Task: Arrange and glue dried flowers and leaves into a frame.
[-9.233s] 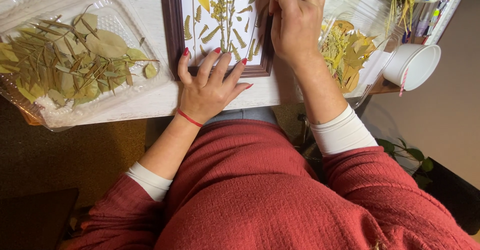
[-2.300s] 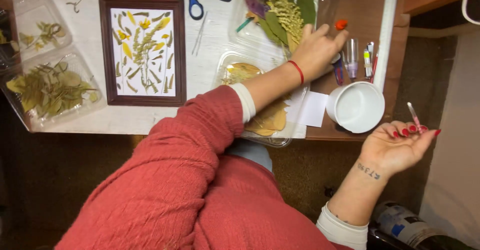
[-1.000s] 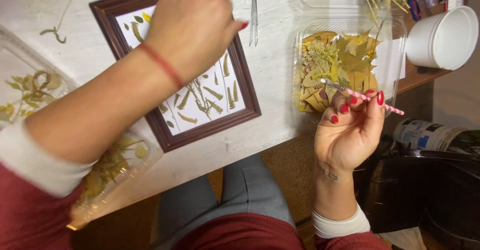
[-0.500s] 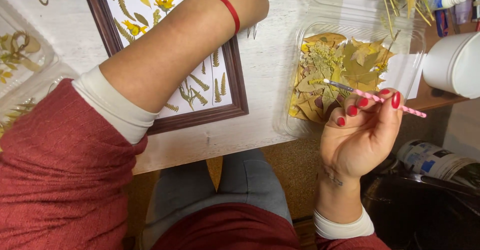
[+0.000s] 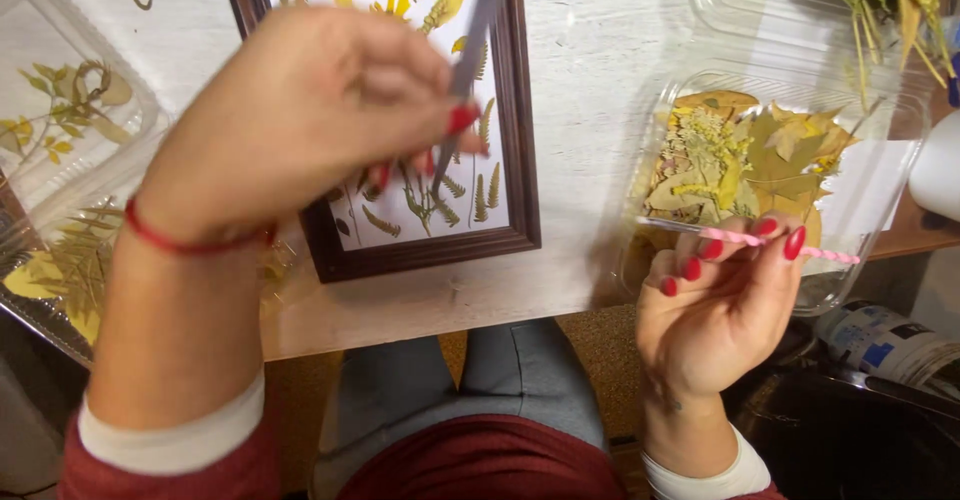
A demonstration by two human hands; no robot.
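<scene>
My left hand (image 5: 300, 120), with a red cord at the wrist, hovers over a dark wooden picture frame (image 5: 524, 150) filled with pressed ferns and yellow flowers on white. It pinches grey metal tweezers (image 5: 478, 20), blurred, their tips down near the ferns. My right hand (image 5: 715, 310) is off the table's front edge, palm toward me. It holds a thin pink-and-white striped stick (image 5: 830, 254) level between fingers and thumb. Just beyond it sits a clear plastic container (image 5: 905, 160) of dried yellow leaves (image 5: 740, 155).
Clear plastic trays (image 5: 60, 110) with green sprigs lie at the left. A second clear container (image 5: 760, 10) with green stems stands at the top right. A white cup (image 5: 940, 170) is at the right edge. A printed can (image 5: 880, 335) lies below the table.
My left hand has drawn back from the top of the table and now holds tweezers over the frame. My right hand stays near the leaf container with the pink stick.
</scene>
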